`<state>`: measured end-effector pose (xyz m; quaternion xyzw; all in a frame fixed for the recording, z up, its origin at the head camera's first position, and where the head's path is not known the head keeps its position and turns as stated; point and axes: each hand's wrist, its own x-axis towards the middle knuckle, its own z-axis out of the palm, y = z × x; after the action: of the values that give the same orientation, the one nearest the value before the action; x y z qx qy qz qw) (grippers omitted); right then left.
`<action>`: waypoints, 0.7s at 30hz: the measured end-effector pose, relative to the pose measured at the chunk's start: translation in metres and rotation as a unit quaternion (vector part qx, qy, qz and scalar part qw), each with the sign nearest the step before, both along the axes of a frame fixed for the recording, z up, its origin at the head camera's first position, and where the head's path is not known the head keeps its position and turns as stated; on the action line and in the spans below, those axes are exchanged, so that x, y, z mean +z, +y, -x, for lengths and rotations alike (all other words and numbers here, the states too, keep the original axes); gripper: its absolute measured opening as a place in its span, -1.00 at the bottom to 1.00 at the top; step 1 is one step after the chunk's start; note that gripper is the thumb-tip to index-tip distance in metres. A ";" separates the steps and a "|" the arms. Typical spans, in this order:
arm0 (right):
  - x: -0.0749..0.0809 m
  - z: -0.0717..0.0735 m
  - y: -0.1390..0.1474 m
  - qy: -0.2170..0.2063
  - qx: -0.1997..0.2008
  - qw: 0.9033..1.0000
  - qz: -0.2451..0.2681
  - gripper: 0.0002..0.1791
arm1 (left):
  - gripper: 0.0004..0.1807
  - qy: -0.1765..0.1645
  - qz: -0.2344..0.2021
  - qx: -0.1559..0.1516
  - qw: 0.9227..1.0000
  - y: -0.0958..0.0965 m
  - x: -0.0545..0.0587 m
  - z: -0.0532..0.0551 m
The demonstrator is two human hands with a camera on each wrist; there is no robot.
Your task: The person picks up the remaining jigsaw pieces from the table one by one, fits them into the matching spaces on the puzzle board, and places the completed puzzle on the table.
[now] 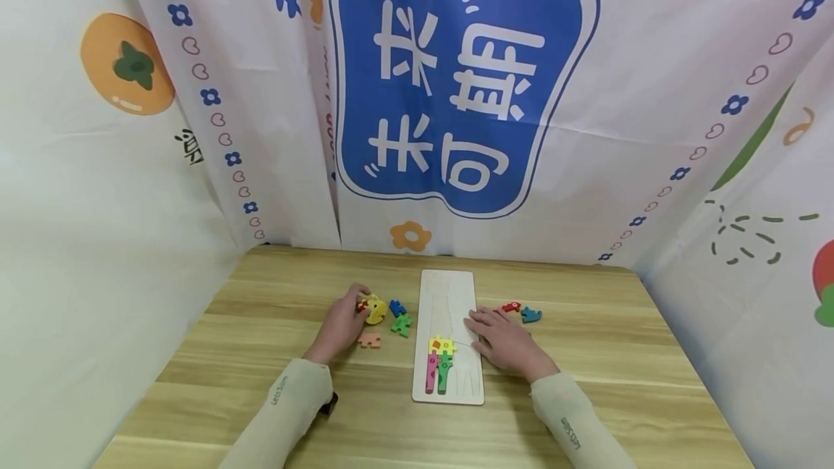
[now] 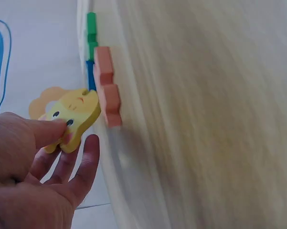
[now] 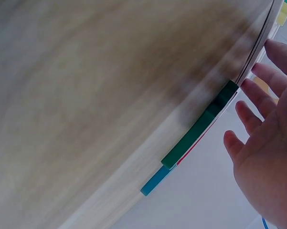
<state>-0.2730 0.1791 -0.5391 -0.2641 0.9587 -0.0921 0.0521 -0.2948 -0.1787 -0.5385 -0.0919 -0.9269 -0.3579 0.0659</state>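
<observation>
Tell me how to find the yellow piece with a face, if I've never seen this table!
Start at the long white board on the wooden table. Go left from it, past the small blue piece and green piece, to the person's left hand, which pinches the yellow piece. Unlike those and the salmon-pink piece, it is yellow, with two dark eyes.

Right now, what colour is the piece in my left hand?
The held piece is mainly yellow, clearest in the left wrist view.
</observation>
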 end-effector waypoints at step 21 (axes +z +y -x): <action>-0.001 -0.001 0.000 0.008 0.005 1.000 -0.001 -0.41 | -0.57 -0.120 -0.301 -0.016 0.946 -0.008 0.002 0.004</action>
<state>-0.2725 0.1788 -0.5404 -0.2700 0.9577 -0.0888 0.0454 -0.2984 -0.1864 -0.5362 -0.0393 -0.7758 -0.6292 -0.0266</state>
